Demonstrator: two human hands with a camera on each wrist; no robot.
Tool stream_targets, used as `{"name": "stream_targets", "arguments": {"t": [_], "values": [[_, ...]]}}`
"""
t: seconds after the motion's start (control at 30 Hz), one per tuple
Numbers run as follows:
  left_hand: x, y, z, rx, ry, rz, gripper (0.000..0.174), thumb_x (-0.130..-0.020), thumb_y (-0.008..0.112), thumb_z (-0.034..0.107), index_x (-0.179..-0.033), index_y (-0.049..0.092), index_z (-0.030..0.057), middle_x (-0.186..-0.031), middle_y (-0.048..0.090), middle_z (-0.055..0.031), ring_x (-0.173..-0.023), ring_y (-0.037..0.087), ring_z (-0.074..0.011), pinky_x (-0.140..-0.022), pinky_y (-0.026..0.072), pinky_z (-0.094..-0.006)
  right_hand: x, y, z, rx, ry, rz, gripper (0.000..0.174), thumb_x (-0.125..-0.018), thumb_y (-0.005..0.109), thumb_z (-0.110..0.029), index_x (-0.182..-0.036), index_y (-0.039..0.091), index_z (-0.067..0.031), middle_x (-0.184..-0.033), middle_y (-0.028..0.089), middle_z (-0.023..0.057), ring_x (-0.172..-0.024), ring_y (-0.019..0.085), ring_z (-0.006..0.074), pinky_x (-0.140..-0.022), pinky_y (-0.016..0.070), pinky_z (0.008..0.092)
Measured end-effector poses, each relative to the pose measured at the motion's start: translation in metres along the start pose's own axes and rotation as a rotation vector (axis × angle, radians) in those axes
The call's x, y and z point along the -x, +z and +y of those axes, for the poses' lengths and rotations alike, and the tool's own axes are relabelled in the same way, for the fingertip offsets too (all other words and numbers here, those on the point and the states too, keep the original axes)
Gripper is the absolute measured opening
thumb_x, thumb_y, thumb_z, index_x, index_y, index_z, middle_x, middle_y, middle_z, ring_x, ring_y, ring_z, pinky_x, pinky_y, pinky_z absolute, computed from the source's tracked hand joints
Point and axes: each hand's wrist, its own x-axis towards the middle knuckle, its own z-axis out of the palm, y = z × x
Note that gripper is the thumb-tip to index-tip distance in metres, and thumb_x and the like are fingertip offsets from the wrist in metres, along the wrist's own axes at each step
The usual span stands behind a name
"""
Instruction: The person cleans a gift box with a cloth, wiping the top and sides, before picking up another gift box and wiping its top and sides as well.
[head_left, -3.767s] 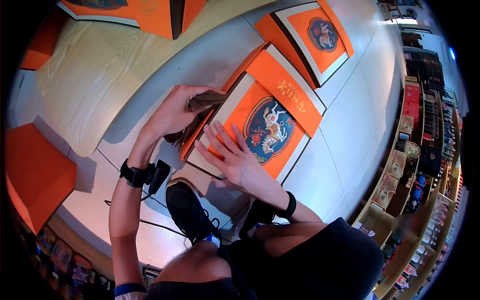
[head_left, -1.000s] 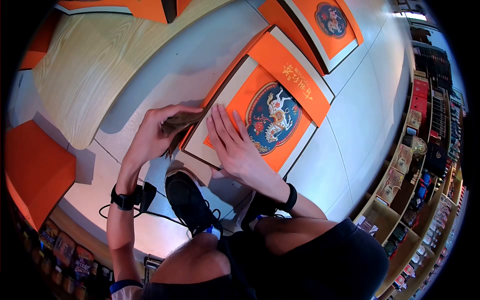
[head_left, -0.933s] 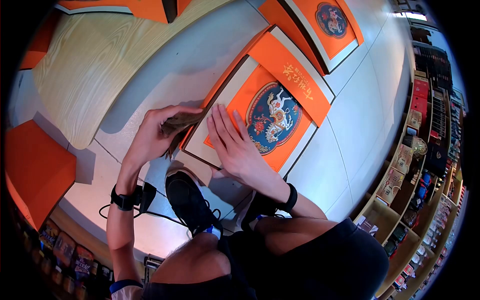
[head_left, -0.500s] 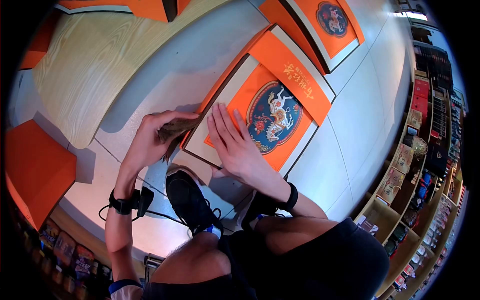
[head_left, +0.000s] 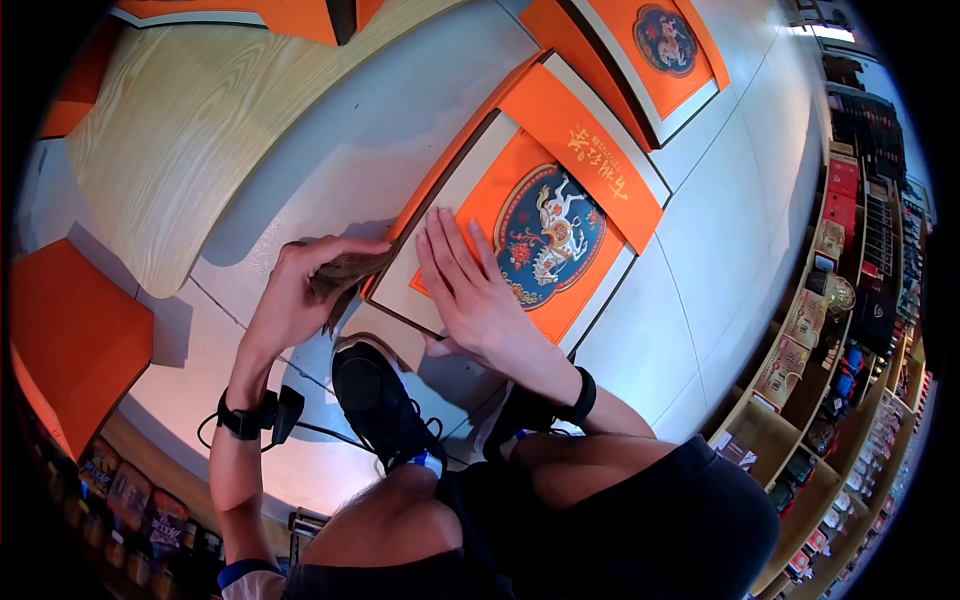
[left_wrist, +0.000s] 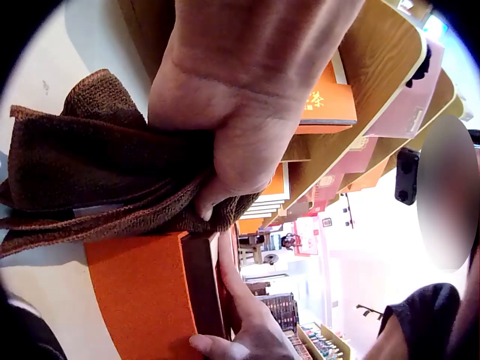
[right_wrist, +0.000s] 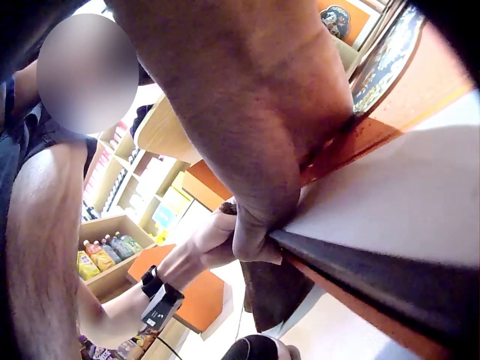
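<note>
An orange gift box (head_left: 600,190) with a horse medallion and gold lettering lies on the tiled floor before me. My left hand (head_left: 298,300) grips a folded brown cloth (head_left: 348,270) against the box's near left side. In the left wrist view the towel-like cloth (left_wrist: 90,165) bunches under that hand, its loose ends hanging beside the box's orange wall (left_wrist: 139,292). My right hand (head_left: 480,305) rests flat on the box's top near the left edge, fingers straight. The right wrist view shows its thumb (right_wrist: 255,247) at the box's dark edge.
Another orange box (head_left: 640,80) stands just behind, close to the first. A pale wooden tabletop (head_left: 190,130) is at upper left, with an orange box (head_left: 300,15) on it. A further orange box (head_left: 80,330) sits at far left. Stocked shelves (head_left: 800,430) line the right; a shoe (head_left: 375,395) is near the box.
My left hand has moved the cloth down along the box's left side towards its near corner. The right hand stays on the top. Over the longer span, the whole view has shifted slightly.
</note>
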Motion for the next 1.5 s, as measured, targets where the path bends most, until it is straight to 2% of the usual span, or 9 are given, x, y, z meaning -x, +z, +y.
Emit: {"name": "stream_targets", "arguments": {"t": [0.1, 0.2, 0.27, 0.6, 0.8, 0.97, 1.17, 1.5], "values": [[0.003, -0.001, 0.002, 0.042, -0.068, -0.014, 0.05, -0.083, 0.068, -0.021, -0.127, 0.072, 0.0021, -0.118, 0.075, -0.014, -0.107, 0.075, -0.0238, -0.097, 0.0591, -0.0354, 0.0, 0.001, 0.001, 0.01, -0.004, -0.004, 0.13, -0.06, 0.083, -0.051, -0.156, 0.028, 0.0163, -0.165, 0.029, 0.034, -0.158, 0.025, 0.0443, -0.13, 0.0152, 0.0568], [0.007, -0.001, 0.0, 0.025, -0.043, -0.012, 0.051, -0.082, 0.069, -0.022, -0.127, 0.072, 0.0019, -0.118, 0.074, -0.0145, -0.11, 0.074, -0.0259, -0.099, 0.0584, -0.0356, 0.0, 0.002, 0.001, 0.003, -0.005, 0.005, 0.13, -0.06, 0.083, -0.051, -0.156, 0.028, 0.0164, -0.165, 0.028, 0.0341, -0.159, 0.024, 0.0442, -0.13, 0.0149, 0.0569], [0.008, 0.001, 0.001, 0.009, -0.004, 0.039, 0.05, -0.079, 0.072, -0.018, -0.125, 0.074, 0.0024, -0.113, 0.077, -0.0164, -0.106, 0.076, -0.0262, -0.095, 0.058, -0.0352, 0.0, 0.002, 0.001, -0.006, -0.002, 0.002, 0.131, -0.06, 0.083, -0.051, -0.157, 0.027, 0.0164, -0.165, 0.028, 0.0341, -0.159, 0.024, 0.0441, -0.13, 0.0146, 0.0569], [0.013, 0.002, 0.001, 0.003, 0.001, 0.053, 0.049, -0.079, 0.073, -0.017, -0.124, 0.075, 0.0029, -0.113, 0.078, -0.0159, -0.106, 0.076, -0.0274, -0.095, 0.0581, -0.0353, 0.0, -0.001, 0.0, 0.008, -0.002, -0.018, 0.134, -0.058, 0.082, -0.055, -0.157, 0.027, 0.0161, -0.166, 0.027, 0.0339, -0.159, 0.022, 0.0436, -0.131, 0.0137, 0.057], [0.019, 0.001, -0.001, -0.043, 0.017, 0.053, 0.051, -0.076, 0.074, -0.016, -0.123, 0.076, 0.004, -0.113, 0.078, -0.0165, -0.103, 0.075, -0.0301, -0.094, 0.0575, -0.0361, 0.001, 0.002, 0.0, -0.016, 0.008, -0.016, 0.133, -0.059, 0.082, -0.054, -0.157, 0.026, 0.0157, -0.166, 0.027, 0.0338, -0.159, 0.022, 0.0439, -0.13, 0.0141, 0.0566], [0.026, 0.004, -0.001, -0.064, 0.002, 0.08, 0.055, -0.074, 0.073, -0.018, -0.124, 0.075, 0.0042, -0.12, 0.077, -0.0151, -0.108, 0.073, -0.032, -0.099, 0.0553, -0.0367, 0.0, 0.001, 0.0, -0.015, 0.008, -0.005, 0.131, -0.06, 0.081, -0.053, -0.157, 0.026, 0.0156, -0.165, 0.028, 0.034, -0.159, 0.024, 0.0442, -0.13, 0.0156, 0.0563], [0.031, 0.006, -0.002, -0.05, 0.024, 0.093, 0.058, -0.074, 0.069, -0.022, -0.125, 0.075, 0.0042, -0.124, 0.076, -0.0154, -0.113, 0.073, -0.0311, -0.099, 0.0559, -0.0368, 0.0, -0.001, 0.0, -0.022, 0.009, -0.004, 0.13, -0.059, 0.082, -0.05, -0.157, 0.028, 0.0155, -0.165, 0.029, 0.0338, -0.158, 0.025, 0.0435, -0.13, 0.0161, 0.0562], [0.05, 0.002, -0.003, -0.05, -0.02, 0.078, 0.06, -0.072, 0.069, -0.023, -0.125, 0.075, 0.0041, -0.122, 0.076, -0.0153, -0.112, 0.074, -0.0298, -0.097, 0.0562, -0.0355, 0.0, 0.001, 0.0, -0.028, 0.006, 0.002, 0.127, -0.062, 0.082, -0.05, -0.156, 0.029, 0.0161, -0.165, 0.029, 0.0341, -0.159, 0.024, 0.043, -0.131, 0.0145, 0.0569]]}}
